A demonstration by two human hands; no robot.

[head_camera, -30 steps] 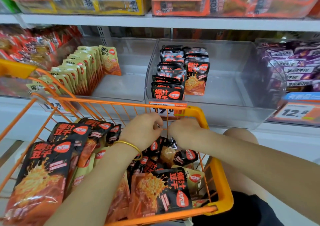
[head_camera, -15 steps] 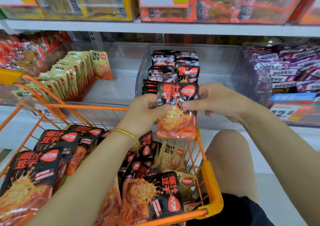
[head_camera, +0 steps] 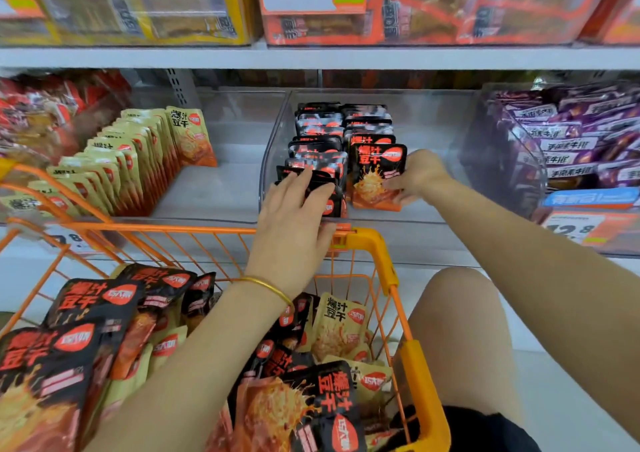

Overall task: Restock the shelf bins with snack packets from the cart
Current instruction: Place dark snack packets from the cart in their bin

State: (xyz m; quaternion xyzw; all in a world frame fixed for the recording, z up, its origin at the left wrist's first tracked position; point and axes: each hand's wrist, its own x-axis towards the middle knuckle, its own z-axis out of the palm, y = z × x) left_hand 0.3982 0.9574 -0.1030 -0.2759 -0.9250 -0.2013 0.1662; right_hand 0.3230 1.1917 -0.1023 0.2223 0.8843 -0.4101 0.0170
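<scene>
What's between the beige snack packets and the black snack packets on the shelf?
Only bare floor of the clear plastic bin and a see-through bin wall, in the head view.

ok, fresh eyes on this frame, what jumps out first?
The right hand grips a black packet at the front of the right row in the clear bin, and the left hand lies flat on the left row beside it. Below, the orange cart is heaped with loose packets in black and beige.
</scene>
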